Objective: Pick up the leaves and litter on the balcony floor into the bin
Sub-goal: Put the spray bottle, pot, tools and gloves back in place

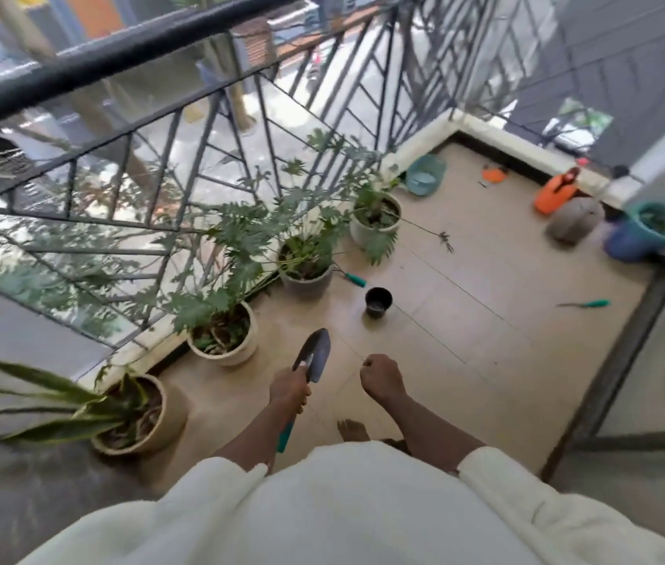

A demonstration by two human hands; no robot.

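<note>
So the bin [424, 180], a teal basket, sits tipped in the far corner of the balcony floor [465, 320], with orange litter [494, 175] near it and a dried leaf [446, 239] lying by the pots. Left hand [289, 388] is wrapped round a trowel [314, 354], blade pointing up. Right hand [382, 379] is curled into a fist, nothing visible in it. Small black pot [378, 302] stands just ahead.

I wear a cream-white fleecy robe [363, 511], its loose sleeves ending at the elbows; my forearms, my left hand [289, 388] and right hand [382, 379] are bare, and one bare foot [352, 430] shows below.
</note>
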